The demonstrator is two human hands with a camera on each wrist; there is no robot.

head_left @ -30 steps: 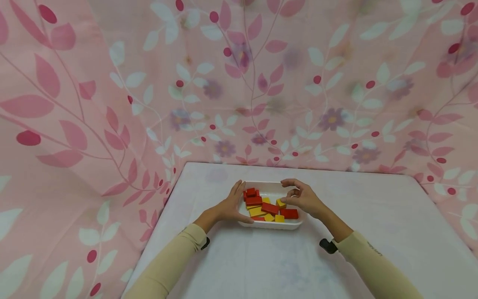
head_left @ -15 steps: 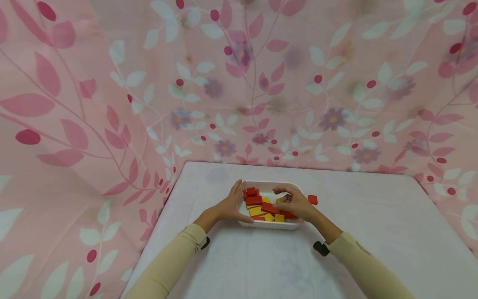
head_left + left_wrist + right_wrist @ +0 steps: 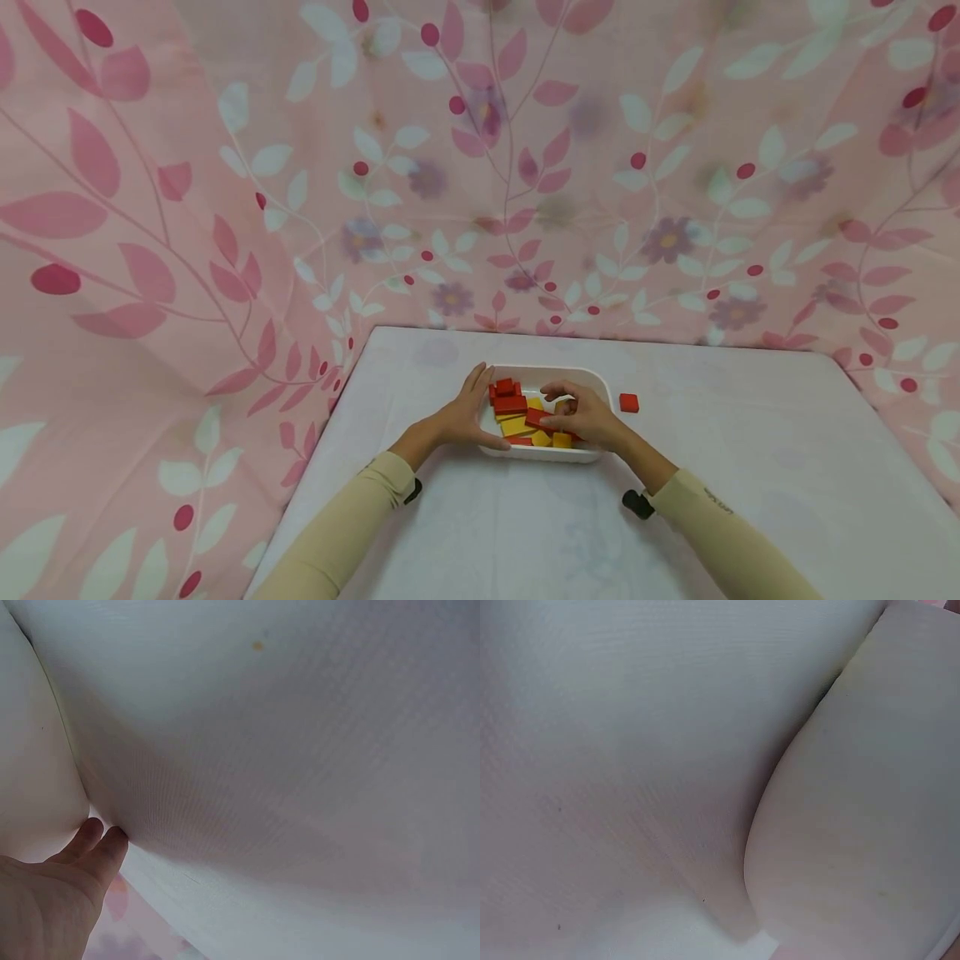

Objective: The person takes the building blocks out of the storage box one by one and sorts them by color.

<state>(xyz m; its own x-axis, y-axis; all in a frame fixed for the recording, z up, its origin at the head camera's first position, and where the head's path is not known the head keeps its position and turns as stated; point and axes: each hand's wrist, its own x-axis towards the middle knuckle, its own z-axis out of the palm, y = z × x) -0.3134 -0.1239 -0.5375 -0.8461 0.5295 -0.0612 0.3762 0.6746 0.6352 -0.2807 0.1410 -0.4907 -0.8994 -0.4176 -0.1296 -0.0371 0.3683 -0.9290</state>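
A white tray [image 3: 600, 379] on the table holds several red and yellow blocks. My left hand [image 3: 457, 419] rests against its left end, fingers straight along the side and thumb over the front rim. In the left wrist view, the left fingertips [image 3: 105, 836] touch the tray's outer wall [image 3: 37, 750]. My right hand [image 3: 588, 417] is over the tray's right half with bent fingers, its thumb close to a long red block [image 3: 537, 417]; a gap shows between thumb and index finger. The right hand partly hides the blocks beneath it. Only tray wall [image 3: 855, 810] and tablecloth fill most of the right wrist view.
One red block [image 3: 628, 403] lies on the table just right of the tray. A pale cloth covers the table [image 3: 750, 433]. Pink floral fabric [image 3: 525, 208] hangs behind and to the left.
My right hand has moved left and slightly down over the tray, uncovering the red block beside it and covering blocks at the tray's right end. The left hand has stayed in place.
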